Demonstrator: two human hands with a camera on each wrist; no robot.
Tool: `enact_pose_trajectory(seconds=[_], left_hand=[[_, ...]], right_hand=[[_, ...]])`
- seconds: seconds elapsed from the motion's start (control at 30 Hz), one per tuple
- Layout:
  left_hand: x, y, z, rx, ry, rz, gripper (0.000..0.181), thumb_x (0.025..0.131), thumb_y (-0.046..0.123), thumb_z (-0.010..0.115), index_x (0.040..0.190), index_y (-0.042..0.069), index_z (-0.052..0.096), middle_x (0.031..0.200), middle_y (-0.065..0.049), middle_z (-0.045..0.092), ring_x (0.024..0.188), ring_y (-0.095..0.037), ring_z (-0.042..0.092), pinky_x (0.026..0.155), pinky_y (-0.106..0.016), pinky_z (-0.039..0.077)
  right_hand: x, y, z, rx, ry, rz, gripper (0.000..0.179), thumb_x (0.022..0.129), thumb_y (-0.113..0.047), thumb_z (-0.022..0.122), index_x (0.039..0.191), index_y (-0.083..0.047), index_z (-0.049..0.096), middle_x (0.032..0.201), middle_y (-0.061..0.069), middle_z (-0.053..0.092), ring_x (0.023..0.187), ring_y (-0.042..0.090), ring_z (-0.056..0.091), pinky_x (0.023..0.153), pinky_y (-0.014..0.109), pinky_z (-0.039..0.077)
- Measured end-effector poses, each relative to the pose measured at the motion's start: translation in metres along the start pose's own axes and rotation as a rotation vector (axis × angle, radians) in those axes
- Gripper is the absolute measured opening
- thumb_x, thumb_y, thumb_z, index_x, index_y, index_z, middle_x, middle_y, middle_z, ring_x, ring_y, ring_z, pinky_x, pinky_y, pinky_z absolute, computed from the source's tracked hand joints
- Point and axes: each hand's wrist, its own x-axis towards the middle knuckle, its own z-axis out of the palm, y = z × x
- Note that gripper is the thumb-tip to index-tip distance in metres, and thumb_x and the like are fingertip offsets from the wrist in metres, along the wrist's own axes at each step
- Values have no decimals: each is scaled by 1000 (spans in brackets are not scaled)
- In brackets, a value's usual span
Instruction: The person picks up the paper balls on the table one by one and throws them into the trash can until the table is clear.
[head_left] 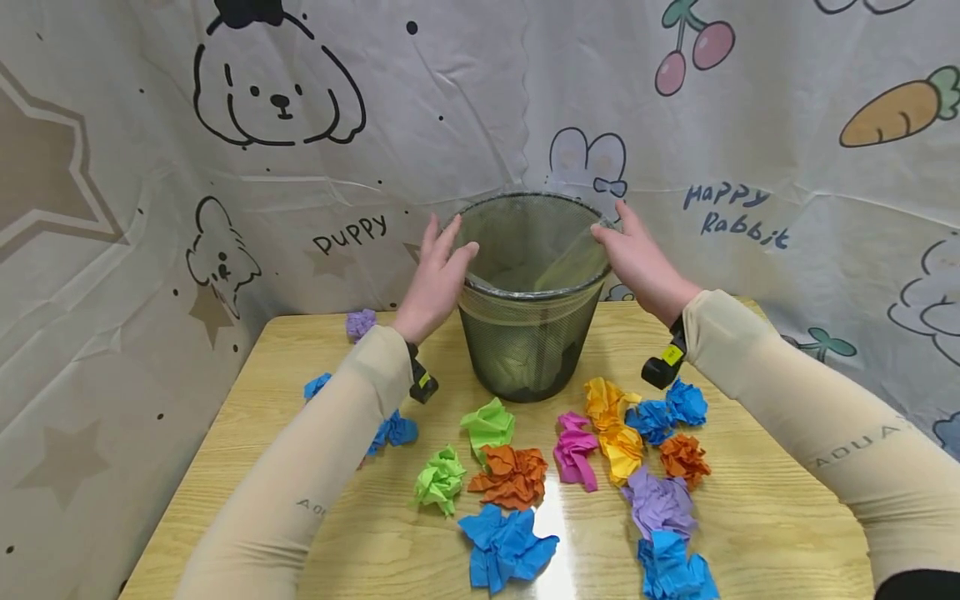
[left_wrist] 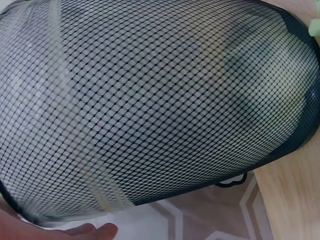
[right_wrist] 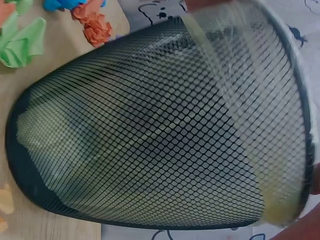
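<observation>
A dark mesh wastebasket (head_left: pixel 517 346) stands upright between my hands near the table's far edge. A thin, see-through yellowish bag (head_left: pixel 573 262) lines it and folds over the rim. At the rim's left side is my left hand (head_left: pixel 437 285), its fingers straight and spread, thumb tip inside the edge. In the left wrist view, its fingers (left_wrist: pixel 87 231) show beside the mesh. My right hand (head_left: pixel 647 265) holds the right side of the rim, thumb inside and index finger outside. In the right wrist view, the mesh wall (right_wrist: pixel 165 130) fills most of the picture.
Crumpled papers lie on the wooden table (head_left: pixel 375 533): green (head_left: pixel 440 479), orange-red (head_left: pixel 512 477), pink (head_left: pixel 576 452), yellow-orange (head_left: pixel 621 450), purple (head_left: pixel 658 502) and blue (head_left: pixel 506 546). A purple ball (head_left: pixel 361 324) lies at the back left. A printed curtain (head_left: pixel 420 108) hangs behind.
</observation>
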Motion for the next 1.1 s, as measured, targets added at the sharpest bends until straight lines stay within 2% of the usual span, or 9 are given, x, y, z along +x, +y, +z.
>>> enact_pose_trajectory(seconds=[0.17, 0.27, 0.4, 0.53, 0.63, 0.77, 0.9, 1.1], left_hand=[[2, 7, -9, 27, -7, -34, 71, 103, 58, 44, 165, 36, 17, 170, 6, -17, 155, -29, 9, 121, -51, 18], [8, 12, -17, 70, -30, -60, 73, 102, 57, 45, 165, 35, 16, 169, 4, -19, 154, -31, 16, 120, -51, 23], [16, 16, -31, 166, -63, -102, 72, 103, 55, 41, 166, 29, 17, 170, -2, -19, 155, -30, 11, 120, -52, 21], [22, 16, -42, 239, -100, -140, 70, 104, 42, 39, 167, 26, 13, 169, -9, -21, 155, -32, 3, 121, -54, 15], [23, 15, -47, 286, -135, -173, 71, 104, 34, 36, 167, 25, 6, 167, -10, -27, 154, -36, 6, 118, -55, 24], [23, 15, -48, 378, -159, -197, 71, 104, 32, 31, 166, 21, -2, 168, -13, -23, 153, -39, 10, 116, -54, 27], [24, 17, -46, 465, -160, -202, 71, 106, 35, 27, 165, 17, -6, 170, -17, -10, 153, -39, 10, 122, -53, 15], [24, 17, -42, 503, -155, -203, 70, 106, 34, 27, 165, 14, -6, 169, -22, -1, 152, -40, 16, 121, -53, 18]], right_hand=[[16, 1, 9, 36, -1, -25, 67, 110, -20, 36, 166, -14, 0, 172, 4, -5, 155, 21, -5, 124, 42, 4], [21, 0, 15, 53, 12, -51, 66, 107, -12, 34, 166, -11, 5, 172, 6, -1, 155, 22, -3, 124, 41, 6], [27, -3, 26, 76, 9, -62, 70, 102, -5, 33, 166, -10, 5, 172, 7, 1, 155, 22, -2, 123, 40, 6], [32, -6, 34, 98, -11, -59, 74, 98, 1, 31, 166, -12, 5, 172, 5, -1, 155, 19, -3, 123, 38, 3], [35, -8, 38, 92, -22, -57, 75, 97, 2, 29, 167, -15, 6, 172, 4, -3, 155, 19, -6, 123, 38, 1], [38, -9, 39, 73, -22, -55, 74, 97, 2, 28, 167, -16, 9, 172, 4, -2, 155, 19, -6, 123, 39, 2], [38, -7, 37, 80, -27, -48, 76, 96, 3, 28, 167, -17, 10, 172, 3, -1, 155, 18, -5, 123, 38, 5], [38, -7, 35, 83, -37, -50, 79, 93, 5, 28, 167, -16, 9, 172, 4, -1, 155, 20, -5, 123, 40, 4]])
